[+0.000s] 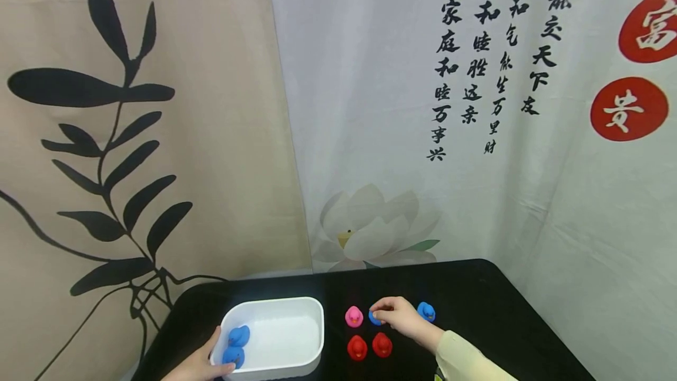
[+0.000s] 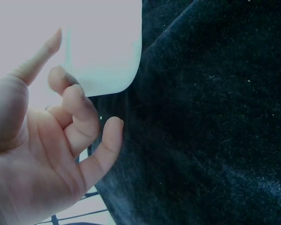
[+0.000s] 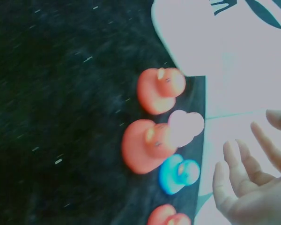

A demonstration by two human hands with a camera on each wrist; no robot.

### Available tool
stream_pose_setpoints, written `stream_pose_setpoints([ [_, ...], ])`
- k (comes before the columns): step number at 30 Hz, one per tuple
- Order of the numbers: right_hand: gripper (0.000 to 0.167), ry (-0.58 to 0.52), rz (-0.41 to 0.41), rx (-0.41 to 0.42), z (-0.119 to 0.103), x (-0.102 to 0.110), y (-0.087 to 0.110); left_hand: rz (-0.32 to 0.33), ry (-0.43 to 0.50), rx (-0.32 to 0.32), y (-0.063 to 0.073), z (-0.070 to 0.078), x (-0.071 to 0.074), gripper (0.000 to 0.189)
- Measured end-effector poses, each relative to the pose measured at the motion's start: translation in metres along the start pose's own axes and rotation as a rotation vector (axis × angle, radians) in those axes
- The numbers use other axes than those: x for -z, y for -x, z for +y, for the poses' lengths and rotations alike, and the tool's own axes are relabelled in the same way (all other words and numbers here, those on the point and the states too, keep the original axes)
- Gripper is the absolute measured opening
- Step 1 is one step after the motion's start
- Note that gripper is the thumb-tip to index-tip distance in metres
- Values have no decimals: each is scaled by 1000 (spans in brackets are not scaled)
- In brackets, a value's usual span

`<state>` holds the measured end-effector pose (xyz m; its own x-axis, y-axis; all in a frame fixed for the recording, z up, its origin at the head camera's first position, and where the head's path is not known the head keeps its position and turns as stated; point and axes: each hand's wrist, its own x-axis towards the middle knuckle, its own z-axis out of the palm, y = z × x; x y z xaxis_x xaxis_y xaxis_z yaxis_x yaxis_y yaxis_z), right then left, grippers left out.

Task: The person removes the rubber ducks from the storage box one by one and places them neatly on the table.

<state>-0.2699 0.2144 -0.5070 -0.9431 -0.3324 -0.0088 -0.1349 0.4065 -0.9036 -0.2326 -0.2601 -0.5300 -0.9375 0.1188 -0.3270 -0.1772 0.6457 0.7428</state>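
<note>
My left hand [image 1: 198, 363] holds the front left corner of a white plastic tub [image 1: 288, 334]. In the left wrist view its fingers are bent beside the tub's wall. Two blue rubber ducks [image 1: 239, 336] lie inside at the tub's left end. My right hand [image 1: 404, 319] is over a blue rubber duck [image 1: 373, 318], partly covering it in the head view. The right wrist view shows this hand's fingers [image 3: 234, 164] loosely spread, holding nothing, apart from the blue duck [image 3: 173, 174]. A pink duck [image 1: 354, 316] sits just left of it.
Two red ducks [image 1: 357, 347] stand in front of the pink and blue ones. Another blue duck [image 1: 426, 311] sits behind my right wrist. Everything rests on a black cloth-covered table [image 1: 476, 293]. Printed curtains [image 1: 370, 104] hang behind it.
</note>
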Motion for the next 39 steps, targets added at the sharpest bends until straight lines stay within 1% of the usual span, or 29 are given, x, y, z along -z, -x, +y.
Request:
stream_pose_setpoints([
  [2, 20, -9, -7, 10, -7, -3, -5, -12, 27, -5, 1, 0, 1, 109],
  [5, 21, -22, -18, 20, -15, -9, -13, -49, 69, -32, 3, 0, 3, 105],
  [7, 21, -21, -24, 35, -20, -14, -17, -74, 80, -54, 3, -1, 4, 104],
  [9, 21, -12, -25, 56, -25, -18, -21, -86, 77, -68, 3, -1, 5, 104],
  [16, 14, 51, -41, 116, -43, -41, -39, -77, 54, -71, -1, -5, 7, 106],
  [20, 15, 69, -67, 136, -55, -58, -53, -67, 50, -74, -1, -5, 7, 107],
  [25, 21, 85, -113, 110, -71, -79, -69, -87, 69, -105, 0, -3, 6, 108],
  [27, 21, 84, -136, 91, -76, -88, -75, -87, 71, -105, 1, -4, 5, 108],
  [31, 20, 83, -205, 57, -84, -107, -88, -82, 72, -85, 3, -6, 5, 109],
  [36, 26, 69, -375, 17, -96, -125, -105, -95, 82, -91, 7, -4, 4, 110],
  [39, 29, 46, -447, 3, -106, -132, -111, -70, 75, -75, 8, -4, 3, 110],
])
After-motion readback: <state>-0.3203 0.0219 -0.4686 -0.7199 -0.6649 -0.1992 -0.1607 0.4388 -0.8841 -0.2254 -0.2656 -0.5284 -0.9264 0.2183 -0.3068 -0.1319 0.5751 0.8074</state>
